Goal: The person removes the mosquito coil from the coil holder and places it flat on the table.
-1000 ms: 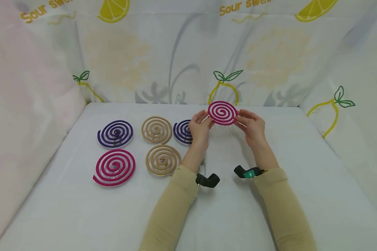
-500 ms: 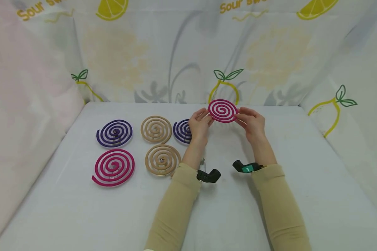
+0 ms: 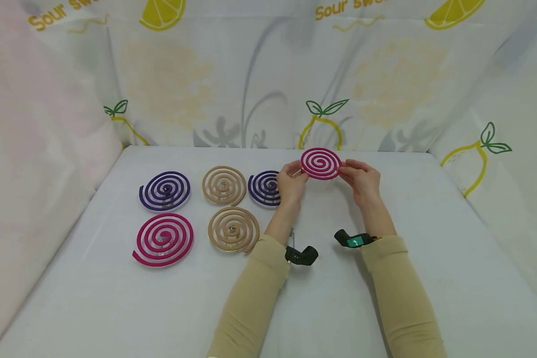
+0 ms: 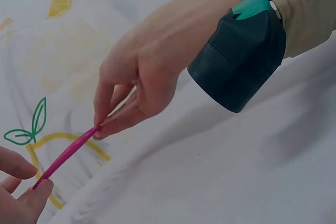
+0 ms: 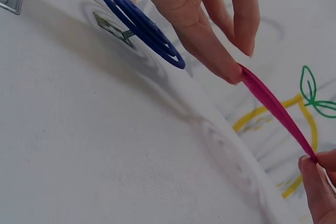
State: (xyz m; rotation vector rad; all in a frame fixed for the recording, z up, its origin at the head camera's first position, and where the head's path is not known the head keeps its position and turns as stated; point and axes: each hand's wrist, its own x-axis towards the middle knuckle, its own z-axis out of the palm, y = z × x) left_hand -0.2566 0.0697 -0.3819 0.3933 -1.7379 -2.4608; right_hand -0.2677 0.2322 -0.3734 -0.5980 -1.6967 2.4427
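Note:
A magenta mosquito coil (image 3: 320,163) is held up above the far side of the table, edge-on in both wrist views. My left hand (image 3: 292,183) pinches its left rim between thumb and fingers. At the opposite rim, the thumb and fingers of my right hand (image 3: 361,181) pinch it too. Behind my left hand, a dark blue coil (image 3: 263,188) is partly hidden; in the right wrist view it sits raised on a small metal stand (image 5: 126,35). Two tan coils (image 3: 223,185) lie left of that, one nearer and one farther.
Farther left are another dark blue coil (image 3: 164,191) and a larger magenta coil (image 3: 163,239). A thin metal stand (image 3: 292,237) shows beside my left wrist. A white curtain printed with lemons (image 3: 320,132) hangs behind the white table (image 3: 116,308).
Both hands keep hold of the magenta coil. Over the last half second they have shifted slightly right and down with it, uncovering more of the dark blue coil behind my left hand.

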